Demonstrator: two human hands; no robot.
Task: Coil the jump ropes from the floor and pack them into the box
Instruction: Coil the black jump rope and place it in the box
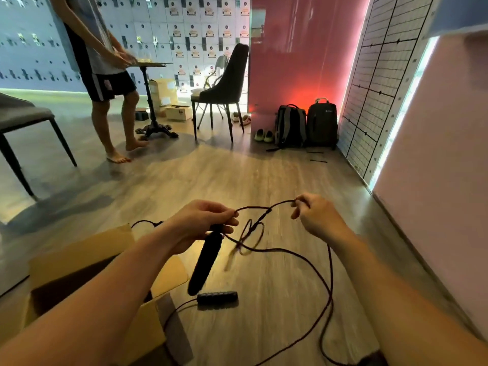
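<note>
Coiling is the step in hand, as we judge it, and it is at an early stage: most of the rope is uncoiled.

1. The floor (264, 178) carries the work. The box (79, 249) stands open at lower left, beside the left forearm, and we see no rope inside it.
2. The jump rope (311, 262) runs from both hands down to the floor, sweeps right and returns towards the bottom edge. Between the hands it forms small loops; motion blur prevents us from telling a knot from a loose turn.
3. One handle (206, 262) hangs from the left hand, clear of the floor. A second handle (217, 297) lies flat on the floor just beside the box corner, with a cord leaving it.
4. The left hand (200, 225) is curled round the upper end of the hanging handle and also nips the cord at its fingertips. The right hand (317, 215) pinches the cord between thumb and forefinger, the other fingers bent in.

Next move, in our judgement: the right hand must bring its length across to the left and lay an even turn there, clearing the loops first so that none tightens.
</note>
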